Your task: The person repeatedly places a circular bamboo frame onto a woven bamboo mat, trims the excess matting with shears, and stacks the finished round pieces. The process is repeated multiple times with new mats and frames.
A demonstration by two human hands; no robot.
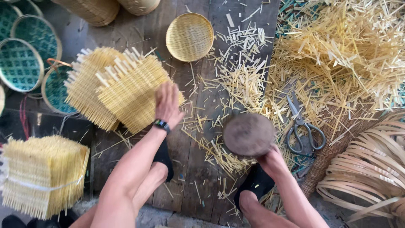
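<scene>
While the left hand (pixel 168 103) lies flat, grip released, on a woven mat (pixel 130 93), right hand (pixel 272 159) grasping a round disc (pixel 249 134).

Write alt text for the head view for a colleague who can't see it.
Seen from above, a person's left hand rests on a stack of woven bamboo mats while the right hand grips a round dark disc. Scissors lie among bamboo offcuts on the plank floor.
</scene>
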